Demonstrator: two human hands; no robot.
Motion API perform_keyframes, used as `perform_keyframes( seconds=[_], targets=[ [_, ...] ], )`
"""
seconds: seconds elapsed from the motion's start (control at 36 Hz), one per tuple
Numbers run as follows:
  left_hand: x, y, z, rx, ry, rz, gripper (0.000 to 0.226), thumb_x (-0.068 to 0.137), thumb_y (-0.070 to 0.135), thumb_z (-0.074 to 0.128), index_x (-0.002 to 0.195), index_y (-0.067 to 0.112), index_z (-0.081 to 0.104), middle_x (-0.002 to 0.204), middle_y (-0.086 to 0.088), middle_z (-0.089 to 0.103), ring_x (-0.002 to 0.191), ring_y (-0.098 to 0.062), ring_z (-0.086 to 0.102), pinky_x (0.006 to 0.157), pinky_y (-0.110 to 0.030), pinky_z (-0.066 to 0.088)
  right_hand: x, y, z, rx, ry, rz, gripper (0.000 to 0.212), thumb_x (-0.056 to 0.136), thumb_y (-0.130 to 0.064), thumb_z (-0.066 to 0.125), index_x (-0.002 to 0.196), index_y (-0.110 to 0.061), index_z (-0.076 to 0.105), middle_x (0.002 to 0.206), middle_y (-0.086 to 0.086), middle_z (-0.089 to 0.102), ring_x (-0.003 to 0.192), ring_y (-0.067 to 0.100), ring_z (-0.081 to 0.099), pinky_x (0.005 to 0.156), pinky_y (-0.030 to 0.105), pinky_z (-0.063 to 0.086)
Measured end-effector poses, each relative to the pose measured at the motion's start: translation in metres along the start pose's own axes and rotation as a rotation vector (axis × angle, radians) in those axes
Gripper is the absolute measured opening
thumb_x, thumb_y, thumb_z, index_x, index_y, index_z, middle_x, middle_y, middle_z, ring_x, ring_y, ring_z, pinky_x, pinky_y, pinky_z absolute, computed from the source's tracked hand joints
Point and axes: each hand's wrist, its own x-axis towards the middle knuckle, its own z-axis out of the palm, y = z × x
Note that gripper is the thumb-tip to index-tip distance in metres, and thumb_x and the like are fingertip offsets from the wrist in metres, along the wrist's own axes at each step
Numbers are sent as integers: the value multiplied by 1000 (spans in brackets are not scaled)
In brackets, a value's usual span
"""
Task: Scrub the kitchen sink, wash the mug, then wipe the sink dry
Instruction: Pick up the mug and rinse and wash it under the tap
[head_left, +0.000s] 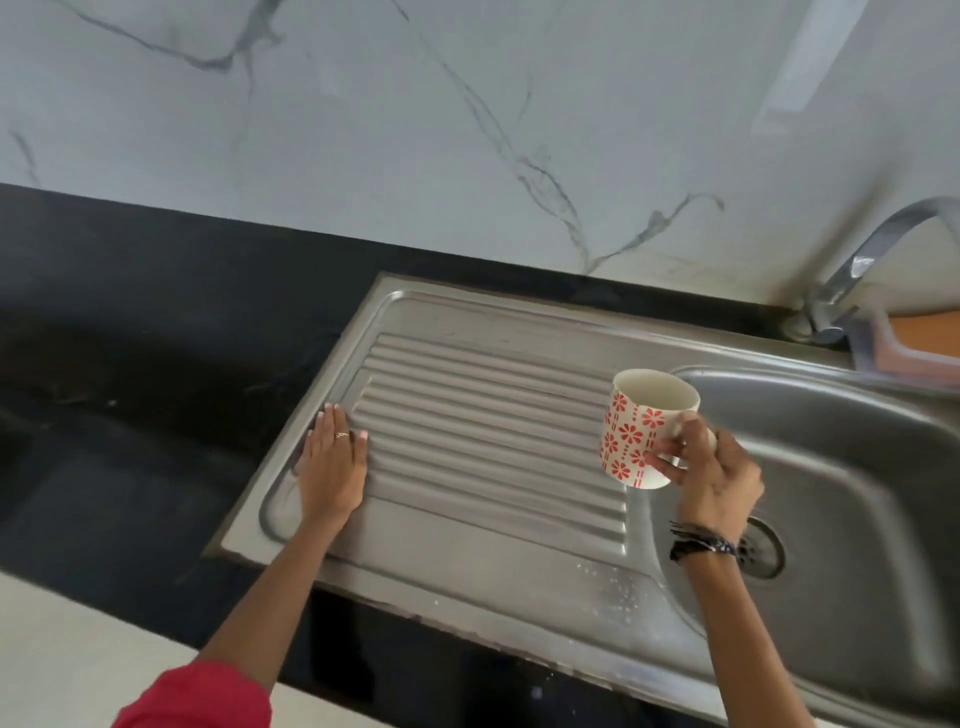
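— While the right hand (714, 475) grips the mug, what lies around that grip?

— Behind it rises the marbled wall (467, 130), and the black counter (130, 338) runs off to its left. Under and to the right of the grip is the steel sink (857, 467), its ribbed drainboard (483, 431) stretching away to the left of it.

— And the tap?

— The tap (862, 260) stands beyond the grip, up and to the right, with an orange board (924, 332) beside it.

— The other hand?

— The left hand (332, 462) lies flat, fingers straight, on the drainboard's far left edge, well apart from the grip, holding nothing.

— So where is the mug?

— The mug (644, 428), white with red flowers, is held tilted above the seam between drainboard and basin, fingers curled round its handle side. The drain (763, 551) sits just below the wrist.
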Motion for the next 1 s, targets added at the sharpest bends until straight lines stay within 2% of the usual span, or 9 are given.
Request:
perform_keyframes(
  seconds=[0.19,0.33,0.42,0.53,0.61,0.72,0.83,0.92,1.0],
  targets=[
    [-10,18,10,-2,19,49,57,100,28,35,144,-6,19,153,-21,15,144,-29,12,117,-33,2,-6,5,8,-43,4,2,33,92,-21,56,105,8,64,73,9,67,59,5,67,55,21,58],
    [-30,39,17,-43,-11,193,60,100,37,27,145,-2,22,154,-17,16,144,-26,14,119,-35,7,-5,4,-9,-67,45,-3,34,93,-23,56,108,7,64,79,13,68,65,13,67,60,29,60],
    [-60,82,31,-41,-80,331,73,91,48,4,147,3,14,156,-11,8,145,-17,3,117,-28,-2,-3,2,-24,-64,49,3,31,93,-21,55,110,3,65,73,7,67,65,12,67,61,30,60],
    [-106,164,61,-52,-195,517,65,95,48,-2,148,10,-3,155,-3,-12,142,-12,-15,115,-27,-12,-2,-2,-44,-33,53,4,30,93,-16,55,111,6,63,68,3,65,63,10,66,58,24,60],
    [-132,218,74,18,-271,707,71,92,49,-14,148,9,0,155,-6,-9,144,-19,-8,117,-38,-8,-1,-7,-61,-18,55,-8,32,93,-18,55,112,6,63,71,8,65,69,17,66,60,26,60],
    [-143,250,67,49,-390,953,80,84,53,-13,149,11,9,156,-4,4,144,-12,-4,115,-31,-15,-1,-14,-76,-16,55,-63,36,93,-21,56,120,3,61,91,22,68,79,25,68,61,28,60],
    [-137,231,49,-183,-395,835,54,100,42,10,148,18,-2,153,6,-10,140,-2,-16,115,-20,-14,-6,-20,-83,-28,29,-102,35,93,-23,55,121,-3,62,82,15,69,64,7,68,65,33,60],
    [-116,190,32,-264,-320,666,68,93,58,5,148,19,3,155,7,-4,141,0,-11,110,-11,-16,-10,-22,-83,-21,0,-107,34,94,-24,55,120,-4,62,86,13,69,60,3,66,61,27,59],
    [-92,140,18,-241,-230,500,71,93,59,8,148,13,10,155,3,3,140,-3,-5,113,-19,-9,-14,-21,-80,-13,-24,-101,36,94,-26,54,119,-3,62,90,15,70,58,2,66,59,23,59]
  ],
)
